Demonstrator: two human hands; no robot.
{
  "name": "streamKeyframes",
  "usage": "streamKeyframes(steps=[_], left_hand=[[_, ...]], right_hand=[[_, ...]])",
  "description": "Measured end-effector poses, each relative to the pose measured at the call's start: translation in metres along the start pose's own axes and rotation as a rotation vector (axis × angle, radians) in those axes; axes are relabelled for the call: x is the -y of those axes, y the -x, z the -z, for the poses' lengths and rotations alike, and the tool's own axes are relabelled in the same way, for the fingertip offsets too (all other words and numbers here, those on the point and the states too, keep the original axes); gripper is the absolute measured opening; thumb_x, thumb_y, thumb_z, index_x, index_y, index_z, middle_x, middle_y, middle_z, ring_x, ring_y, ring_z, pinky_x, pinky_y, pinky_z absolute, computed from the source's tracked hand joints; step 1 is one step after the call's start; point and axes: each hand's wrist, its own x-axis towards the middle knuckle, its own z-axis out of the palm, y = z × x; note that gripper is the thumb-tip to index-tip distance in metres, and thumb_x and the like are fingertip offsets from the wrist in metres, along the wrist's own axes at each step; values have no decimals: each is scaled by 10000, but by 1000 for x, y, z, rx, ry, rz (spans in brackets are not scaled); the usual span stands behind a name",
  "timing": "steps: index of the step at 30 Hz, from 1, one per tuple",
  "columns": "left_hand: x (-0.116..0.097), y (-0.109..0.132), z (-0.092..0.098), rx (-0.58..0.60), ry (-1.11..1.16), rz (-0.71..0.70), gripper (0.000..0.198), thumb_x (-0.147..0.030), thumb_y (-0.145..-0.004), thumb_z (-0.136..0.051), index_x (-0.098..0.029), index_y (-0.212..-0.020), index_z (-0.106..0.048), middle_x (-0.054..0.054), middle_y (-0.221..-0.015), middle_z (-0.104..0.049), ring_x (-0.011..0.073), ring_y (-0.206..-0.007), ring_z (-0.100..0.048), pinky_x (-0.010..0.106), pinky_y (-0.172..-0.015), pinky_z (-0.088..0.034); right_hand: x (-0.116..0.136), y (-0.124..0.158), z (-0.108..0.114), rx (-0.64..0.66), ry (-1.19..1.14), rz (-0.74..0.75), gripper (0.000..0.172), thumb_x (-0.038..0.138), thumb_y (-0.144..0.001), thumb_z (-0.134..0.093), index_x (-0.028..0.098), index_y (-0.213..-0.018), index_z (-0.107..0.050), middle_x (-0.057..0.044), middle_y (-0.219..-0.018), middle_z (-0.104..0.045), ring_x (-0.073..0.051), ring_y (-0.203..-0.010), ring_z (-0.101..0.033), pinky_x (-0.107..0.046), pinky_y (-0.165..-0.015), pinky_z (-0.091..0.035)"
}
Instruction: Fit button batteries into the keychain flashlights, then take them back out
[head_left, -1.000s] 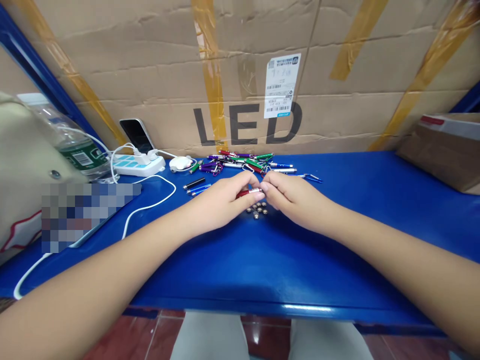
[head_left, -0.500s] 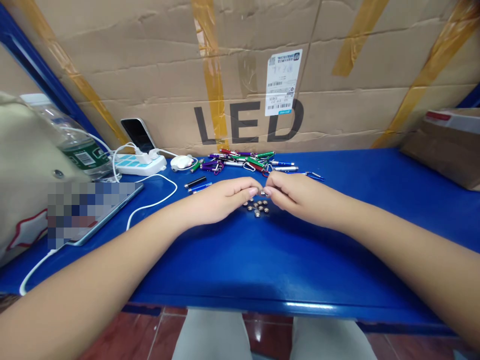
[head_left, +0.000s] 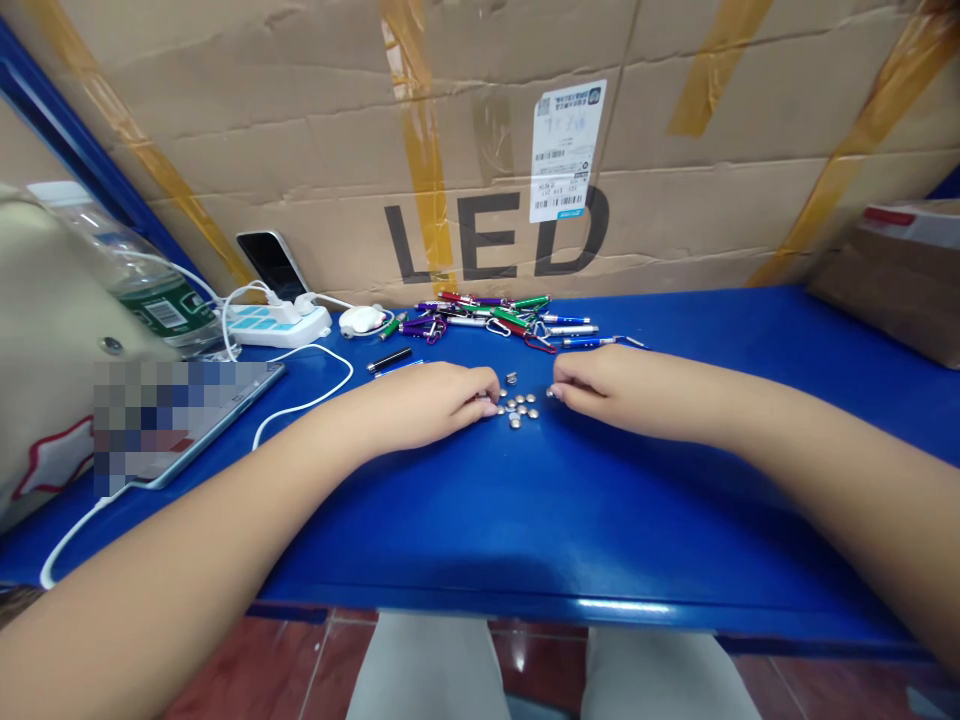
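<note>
Several small round silver button cells (head_left: pixel 515 422) lie in a loose cluster on the blue table (head_left: pixel 465 520). At the cluster's left edge, my left hand (head_left: pixel 442 400) is closed, thumb and fingers pinched around a small silver cell, partly hidden. My right hand (head_left: pixel 607 392), just right of the cluster, pinches another small silver cell (head_left: pixel 550 393) between its fingertips. Behind the hands lies a pile of colourful metal pen-like lights (head_left: pixel 480 312) with clips. A black tube (head_left: pixel 390 360) and a blue one, partly covered by my left hand, lie nearer.
A large cardboard box (head_left: pixel 300 150) stands along the back. On the left are a power strip (head_left: pixel 277 325) with white cables, a phone, a tablet (head_left: pixel 217 430), a bottle (head_left: pixel 161 300) and a beige bag (head_left: pixel 52 330). Another box (head_left: pixel 892 280) sits at the far right.
My hands have moved apart, the left one leftward and the right one rightward, which uncovers more of the small cells between them.
</note>
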Motion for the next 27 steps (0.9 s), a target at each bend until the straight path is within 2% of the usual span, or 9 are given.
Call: streamKeyframes(steps=[3, 8, 16, 22, 24, 27], left_hand=[[-1, 1, 0, -3, -17, 45, 256, -396, -972, -447, -229, -1121, -570, 49, -1013, -685, 211, -827, -629, 279, -666, -402], [-1, 1, 1, 10, -43, 52, 258, -412, -966, -459, -238, -1124, -566, 41, -1020, -685, 205, -822, -625, 273, -648, -391], [7, 4, 5, -23, -27, 36, 249, -429, -947, -487, -254, -1093, -587, 15, -952, -691, 188, -787, -617, 261, -619, -380], [12, 7, 14, -53, -46, -1, 202, -368, -930, -518, -231, -994, -652, 11, -940, -693, 174, -800, -614, 266, -679, -408], [16, 7, 17, -96, -70, 7, 219, -373, -934, -505, -223, -982, -658, 16, -960, -696, 181, -833, -621, 273, -710, -417], [31, 7, 21, -222, -145, 61, 264, -389, -944, -462, -212, -995, -650, 34, -1011, -698, 205, -894, -627, 296, -751, -421]], right_hand=[[1, 2, 1, 57, 31, -21, 277, 352, -926, -402, 216, -719, -526, -44, -763, -642, -167, -605, -526, -302, -573, -352], [5, 2, 2, 78, 80, -56, 234, 325, -906, -398, 219, -751, -536, -34, -777, -646, -168, -607, -533, -291, -554, -352], [9, 1, -3, 34, 147, -46, 200, 313, -898, -392, 216, -791, -531, -26, -733, -642, -152, -566, -510, -267, -522, -313], [10, 2, -2, 22, 159, -47, 172, 305, -879, -416, 225, -803, -549, -17, -738, -653, -149, -554, -507, -267, -503, -309], [10, 3, -1, 22, 167, -44, 187, 308, -882, -416, 223, -788, -553, -20, -743, -655, -149, -561, -510, -266, -506, -311], [12, 4, -1, 22, 183, -39, 217, 315, -897, -403, 220, -785, -563, -28, -758, -660, -151, -572, -519, -266, -515, -317]])
